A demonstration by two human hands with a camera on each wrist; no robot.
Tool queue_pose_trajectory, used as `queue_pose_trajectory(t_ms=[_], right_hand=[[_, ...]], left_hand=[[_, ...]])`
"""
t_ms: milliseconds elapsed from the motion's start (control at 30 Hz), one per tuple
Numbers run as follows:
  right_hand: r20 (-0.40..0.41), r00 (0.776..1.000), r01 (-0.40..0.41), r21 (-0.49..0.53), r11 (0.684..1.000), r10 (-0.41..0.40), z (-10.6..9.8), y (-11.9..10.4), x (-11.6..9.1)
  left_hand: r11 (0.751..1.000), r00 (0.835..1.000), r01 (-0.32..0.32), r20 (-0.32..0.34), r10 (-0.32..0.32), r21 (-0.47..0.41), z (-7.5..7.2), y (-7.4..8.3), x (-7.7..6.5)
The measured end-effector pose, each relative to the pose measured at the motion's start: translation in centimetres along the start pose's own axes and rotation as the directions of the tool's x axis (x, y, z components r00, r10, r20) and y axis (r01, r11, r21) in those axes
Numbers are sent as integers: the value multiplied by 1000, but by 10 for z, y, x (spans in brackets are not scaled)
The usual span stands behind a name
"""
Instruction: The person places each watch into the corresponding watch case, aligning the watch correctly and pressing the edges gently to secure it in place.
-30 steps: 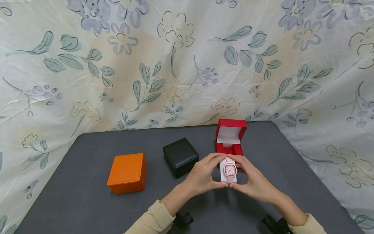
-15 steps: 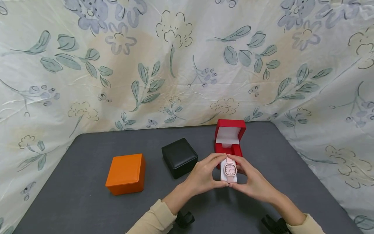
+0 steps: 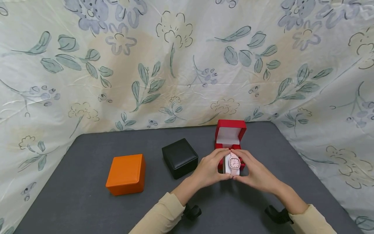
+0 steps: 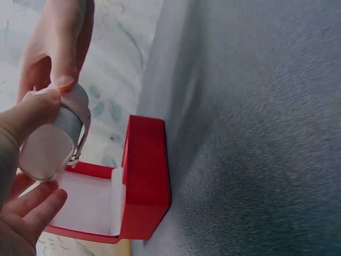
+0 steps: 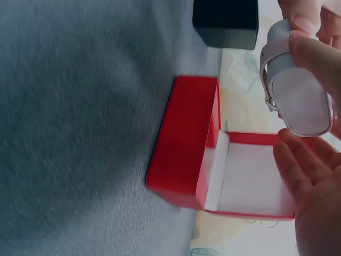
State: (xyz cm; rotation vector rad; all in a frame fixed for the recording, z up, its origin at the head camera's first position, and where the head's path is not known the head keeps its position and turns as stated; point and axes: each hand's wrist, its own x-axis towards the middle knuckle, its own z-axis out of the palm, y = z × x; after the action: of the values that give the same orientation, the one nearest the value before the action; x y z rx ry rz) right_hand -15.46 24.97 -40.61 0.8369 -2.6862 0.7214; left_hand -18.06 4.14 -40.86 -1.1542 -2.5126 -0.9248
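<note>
A pale pink wristwatch (image 3: 234, 163) is strapped round a white watch cushion (image 5: 301, 100). My left hand (image 3: 211, 166) grips it from the left and my right hand (image 3: 258, 170) from the right, thumbs at the near end and forefingers at the far end. In the left wrist view the watch strap (image 4: 80, 114) and its buckle hang under the cushion. Just behind and below the hands stands a red watch box (image 3: 230, 123), lid raised, white lining showing. Its base is partly hidden by the hands in the head view; both wrist views show the cushion above it.
A closed black box (image 3: 179, 156) stands left of the red one, close to my left hand. Farther left sits a closed orange box (image 3: 126, 174). The dark grey table (image 3: 73, 195) ends at a floral curtain (image 3: 187, 65) behind.
Both hands have moved forward and slightly right with the watch and cushion, so they now overlap the red box's base. The boxes stay in place.
</note>
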Motion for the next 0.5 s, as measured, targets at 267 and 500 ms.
queue_pose_trajectory(t_ms=[267,500], right_hand=[[24,1000,-13,49,999,12,-6,26,14],[74,995,-71,116,991,63,-6,43,24]], left_hand=[[996,994,90,61,-90,1,7,-8,22],[985,981,171,86,-171,13,15,-17,36]])
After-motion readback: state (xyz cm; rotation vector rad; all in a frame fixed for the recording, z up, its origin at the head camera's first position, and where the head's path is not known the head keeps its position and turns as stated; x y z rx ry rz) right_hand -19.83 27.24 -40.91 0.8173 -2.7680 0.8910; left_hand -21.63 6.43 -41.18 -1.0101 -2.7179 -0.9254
